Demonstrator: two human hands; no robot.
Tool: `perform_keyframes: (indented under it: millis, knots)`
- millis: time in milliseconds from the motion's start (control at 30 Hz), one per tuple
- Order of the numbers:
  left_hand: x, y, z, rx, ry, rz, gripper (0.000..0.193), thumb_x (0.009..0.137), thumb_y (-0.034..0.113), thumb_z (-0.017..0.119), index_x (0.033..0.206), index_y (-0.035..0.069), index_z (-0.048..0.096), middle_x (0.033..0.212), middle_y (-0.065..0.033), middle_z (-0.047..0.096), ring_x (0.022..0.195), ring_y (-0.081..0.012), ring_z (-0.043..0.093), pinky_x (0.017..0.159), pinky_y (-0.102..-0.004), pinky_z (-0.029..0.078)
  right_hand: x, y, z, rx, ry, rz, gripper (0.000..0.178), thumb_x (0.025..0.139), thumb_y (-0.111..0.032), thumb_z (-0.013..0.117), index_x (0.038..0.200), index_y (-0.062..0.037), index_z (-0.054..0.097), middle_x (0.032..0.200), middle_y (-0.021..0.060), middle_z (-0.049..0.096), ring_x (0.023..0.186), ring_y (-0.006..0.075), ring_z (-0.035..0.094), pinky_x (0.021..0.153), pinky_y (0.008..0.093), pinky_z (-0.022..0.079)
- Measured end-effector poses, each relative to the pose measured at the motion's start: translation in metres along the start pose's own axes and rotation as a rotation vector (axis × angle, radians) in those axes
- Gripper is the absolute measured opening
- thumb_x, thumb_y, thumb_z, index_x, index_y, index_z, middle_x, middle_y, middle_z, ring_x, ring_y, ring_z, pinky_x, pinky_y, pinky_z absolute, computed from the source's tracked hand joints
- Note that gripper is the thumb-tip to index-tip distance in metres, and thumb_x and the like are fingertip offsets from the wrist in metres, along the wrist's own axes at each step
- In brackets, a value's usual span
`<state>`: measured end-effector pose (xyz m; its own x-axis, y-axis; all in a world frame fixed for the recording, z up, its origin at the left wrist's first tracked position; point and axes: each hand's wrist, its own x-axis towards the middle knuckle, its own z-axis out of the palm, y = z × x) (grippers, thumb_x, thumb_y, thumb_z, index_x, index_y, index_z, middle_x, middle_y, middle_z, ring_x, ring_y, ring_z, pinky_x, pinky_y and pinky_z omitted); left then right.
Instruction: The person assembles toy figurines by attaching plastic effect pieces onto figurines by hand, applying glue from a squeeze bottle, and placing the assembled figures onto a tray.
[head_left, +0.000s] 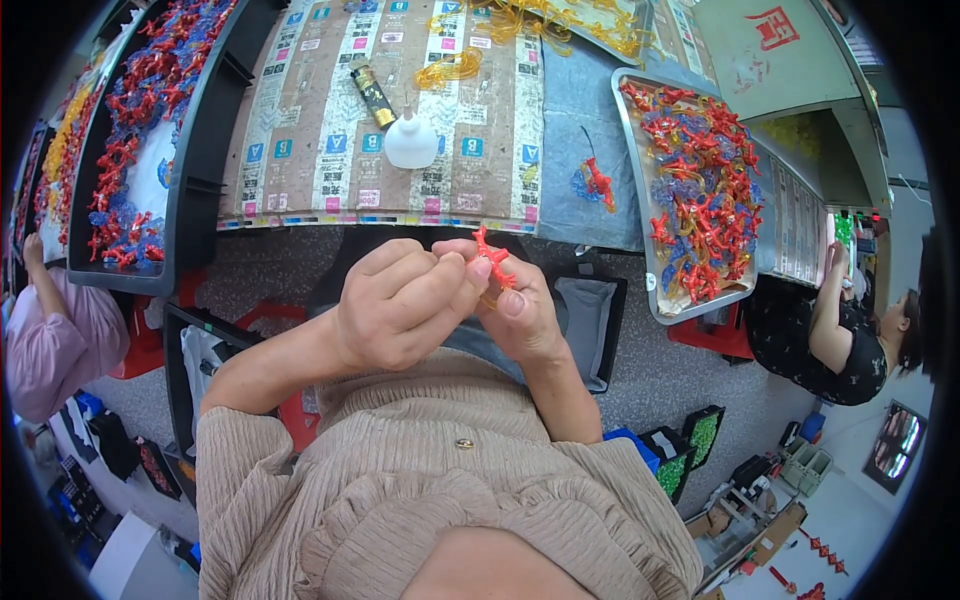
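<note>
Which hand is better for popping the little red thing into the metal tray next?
Probably the right hand: the metal tray is on that side. The left hand is at the red piece too, but farther from the tray.

We have one little red piece (pixel 489 252) in our fingertips (pixel 514 303), a bit up from the middle, at twelve o'clock. It is shiny and bumpy, with short bits poking out. It leans, its top pointing to eleven o'clock and its bottom to five. We see a thin yellow string (pixel 489 299) at its six o'clock, partly hidden.
</note>
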<state>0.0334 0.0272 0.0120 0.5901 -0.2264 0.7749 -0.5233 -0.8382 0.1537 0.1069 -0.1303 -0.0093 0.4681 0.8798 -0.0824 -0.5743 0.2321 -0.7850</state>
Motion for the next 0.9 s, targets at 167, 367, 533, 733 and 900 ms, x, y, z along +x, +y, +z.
perform_keyframes:
  millis: [167, 367, 533, 733, 900]
  knots:
    - [0.0000, 0.0008, -0.0014, -0.011, -0.015, -0.008, 0.040, 0.058, 0.005, 0.066, 0.096, -0.007, 0.066, 0.091, -0.0097, 0.058, 0.068, -0.0171, 0.056, 0.056, -0.0275, 0.043, -0.0007, 0.0013, -0.0025, 0.009, -0.004, 0.009, 0.080, 0.080, -0.053, 0.067, 0.129, 0.0070, 0.046, 0.114, 0.0099, 0.058, 0.103, 0.0150, 0.057, 0.091, 0.0290, 0.046]
    - [-0.0017, 0.0000, -0.0005, -0.006, -0.020, 0.003, 0.040, 0.058, 0.005, 0.066, 0.096, -0.007, 0.065, 0.091, -0.0093, 0.058, 0.068, -0.0179, 0.056, 0.056, -0.0278, 0.043, -0.0010, 0.0039, -0.0040, 0.002, 0.001, -0.005, 0.082, 0.079, -0.055, 0.068, 0.129, 0.0065, 0.047, 0.115, 0.0097, 0.058, 0.104, 0.0152, 0.056, 0.091, 0.0297, 0.046]
    - [-0.0002, 0.0002, -0.0003, -0.018, -0.019, 0.007, 0.039, 0.059, 0.005, 0.066, 0.096, -0.007, 0.066, 0.090, -0.0090, 0.057, 0.069, -0.0180, 0.056, 0.056, -0.0275, 0.043, -0.0009, 0.0022, -0.0015, 0.003, 0.011, -0.003, 0.082, 0.079, -0.056, 0.067, 0.129, 0.0063, 0.047, 0.116, 0.0094, 0.057, 0.105, 0.0152, 0.056, 0.091, 0.0299, 0.045]
    - [0.0001, 0.0011, -0.0035, -0.010, -0.036, -0.001, 0.039, 0.059, 0.005, 0.066, 0.096, -0.007, 0.066, 0.090, -0.0092, 0.057, 0.070, -0.0180, 0.057, 0.057, -0.0272, 0.044, -0.0007, 0.0035, -0.0025, -0.008, 0.000, -0.011, 0.082, 0.079, -0.056, 0.067, 0.129, 0.0065, 0.047, 0.117, 0.0096, 0.057, 0.106, 0.0154, 0.056, 0.092, 0.0299, 0.046]
    - [-0.0005, 0.0019, -0.0033, -0.017, -0.036, -0.002, 0.039, 0.059, 0.005, 0.065, 0.096, -0.007, 0.066, 0.091, -0.0099, 0.058, 0.070, -0.0182, 0.057, 0.058, -0.0277, 0.045, -0.0016, 0.0040, -0.0025, -0.008, 0.007, -0.012, 0.083, 0.078, -0.056, 0.068, 0.129, 0.0068, 0.048, 0.120, 0.0099, 0.056, 0.107, 0.0155, 0.055, 0.092, 0.0298, 0.046]
